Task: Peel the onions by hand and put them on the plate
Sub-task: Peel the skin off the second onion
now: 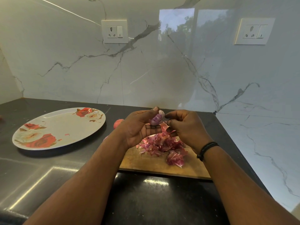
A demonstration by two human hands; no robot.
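Onions first: left of the hands, the plate (53, 127) lies on the counter (40, 172), a whole onion (118, 123) just beside it. Left hand (138, 127) grips a half-peeled onion (155, 119) above the board (155, 164); right hand (186, 127) pinches its loose skin (164, 127) over the peels (164, 146).
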